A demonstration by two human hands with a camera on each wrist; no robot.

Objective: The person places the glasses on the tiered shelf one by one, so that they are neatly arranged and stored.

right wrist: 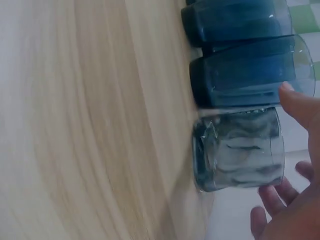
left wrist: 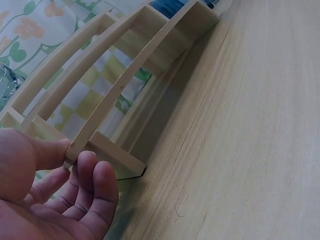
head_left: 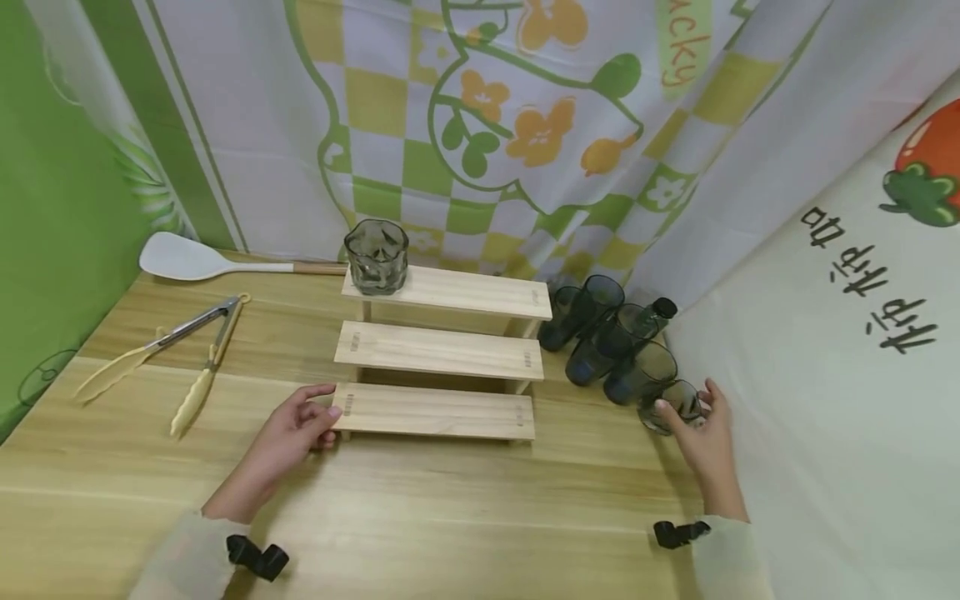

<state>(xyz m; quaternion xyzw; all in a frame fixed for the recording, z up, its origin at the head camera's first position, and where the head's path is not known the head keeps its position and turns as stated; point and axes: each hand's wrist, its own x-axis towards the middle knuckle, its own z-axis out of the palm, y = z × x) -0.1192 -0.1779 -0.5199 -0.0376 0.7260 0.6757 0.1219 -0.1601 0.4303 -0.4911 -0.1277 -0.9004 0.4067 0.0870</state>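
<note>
On the far curtain [head_left: 487,125], toward the top right, the letters "ucky" [head_left: 678,46] stand in orange-red on a yellow-green strip. On the white cloth [head_left: 825,375] at the right, a slanting line of black Chinese characters [head_left: 870,279] is printed below a red fruit; two look like 柿, the other is unclear. Small dark marks at the ends of the shelf [head_left: 438,350] boards are illegible.

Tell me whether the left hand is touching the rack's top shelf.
No, the left hand pinches the left end of the bottom shelf.
</note>
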